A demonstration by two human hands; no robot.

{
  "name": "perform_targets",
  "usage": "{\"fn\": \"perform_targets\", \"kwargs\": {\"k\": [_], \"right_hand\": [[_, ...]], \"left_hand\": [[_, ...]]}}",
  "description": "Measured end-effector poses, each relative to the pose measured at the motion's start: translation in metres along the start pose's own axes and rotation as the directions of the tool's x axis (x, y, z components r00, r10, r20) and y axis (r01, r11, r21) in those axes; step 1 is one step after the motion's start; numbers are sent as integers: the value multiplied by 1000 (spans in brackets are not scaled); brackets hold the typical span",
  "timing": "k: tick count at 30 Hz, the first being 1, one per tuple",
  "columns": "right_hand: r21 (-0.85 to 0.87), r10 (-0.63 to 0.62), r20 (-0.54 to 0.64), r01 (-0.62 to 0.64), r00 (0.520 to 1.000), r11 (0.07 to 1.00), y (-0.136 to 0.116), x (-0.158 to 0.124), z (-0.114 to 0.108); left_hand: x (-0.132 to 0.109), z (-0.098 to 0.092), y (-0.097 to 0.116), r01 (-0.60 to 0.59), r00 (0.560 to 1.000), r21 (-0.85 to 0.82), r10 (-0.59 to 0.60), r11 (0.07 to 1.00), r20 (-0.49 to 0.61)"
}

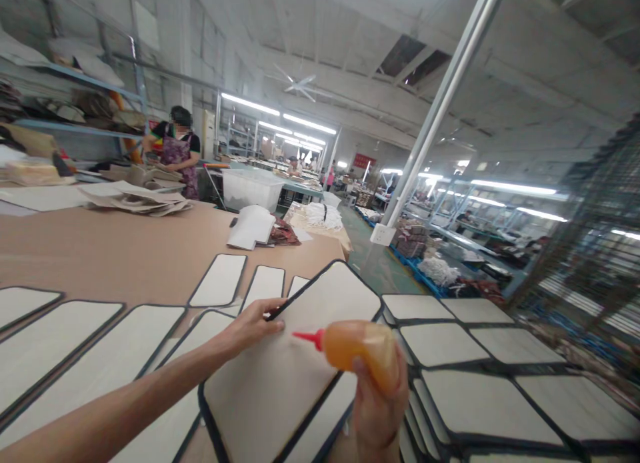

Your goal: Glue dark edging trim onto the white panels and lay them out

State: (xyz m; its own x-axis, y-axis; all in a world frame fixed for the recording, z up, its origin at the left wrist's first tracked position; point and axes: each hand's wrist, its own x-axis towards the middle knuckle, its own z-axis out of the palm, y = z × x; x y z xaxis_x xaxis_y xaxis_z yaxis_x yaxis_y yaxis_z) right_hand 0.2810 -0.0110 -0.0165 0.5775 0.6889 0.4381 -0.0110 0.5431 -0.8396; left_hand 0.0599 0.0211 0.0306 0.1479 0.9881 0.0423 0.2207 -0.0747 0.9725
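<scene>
My left hand (255, 324) pinches the dark-trimmed left edge of a white panel (280, 376), lifted and tilted toward me. My right hand (380, 403) is wrapped round an orange squeeze bottle (363, 346) whose red nozzle points left over the panel, a little right of my left fingers. Several similar white panels with black edging (90, 356) lie flat in rows on the brown worktable (125, 249) under and beside the held one.
More white panels (480, 396) are laid out to the right. A pile of cut pieces (135, 197) and a folded white piece (253, 226) sit farther back. A person in an apron (177, 153) stands at the far left. A slanted metal pole (430, 126) rises beyond the table.
</scene>
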Motion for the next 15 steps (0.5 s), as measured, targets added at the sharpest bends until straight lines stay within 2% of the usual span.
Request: {"fn": "perform_targets", "kwargs": {"k": [2, 4, 6, 10, 11, 13, 15], "right_hand": [[37, 5, -113, 0, 994, 999, -13, 23, 2], [67, 5, -156, 6, 988, 998, -19, 35, 3], [90, 39, -113, -28, 993, 996, -16, 26, 2], [34, 126, 93, -130, 988, 991, -7, -17, -6], [27, 134, 95, -137, 986, 990, -9, -20, -8], [71, 121, 6, -121, 993, 990, -18, -10, -10], [158, 88, -132, -66, 987, 985, -28, 10, -11]], "left_hand": [[-4, -1, 1, 6, 1000, -20, -6, 1000, 31], [-7, 0, 2, 25, 998, -66, -21, 998, 55], [-8, 0, 1, 35, 998, -95, -31, 995, 51], [-5, -4, -2, 15, 999, -58, -17, 998, -30], [-6, -5, -1, 17, 999, -53, -18, 998, -33], [-10, -6, 3, 30, 999, -60, -32, 998, -18], [-14, -5, 8, 46, 999, -72, -47, 996, -8]]}}
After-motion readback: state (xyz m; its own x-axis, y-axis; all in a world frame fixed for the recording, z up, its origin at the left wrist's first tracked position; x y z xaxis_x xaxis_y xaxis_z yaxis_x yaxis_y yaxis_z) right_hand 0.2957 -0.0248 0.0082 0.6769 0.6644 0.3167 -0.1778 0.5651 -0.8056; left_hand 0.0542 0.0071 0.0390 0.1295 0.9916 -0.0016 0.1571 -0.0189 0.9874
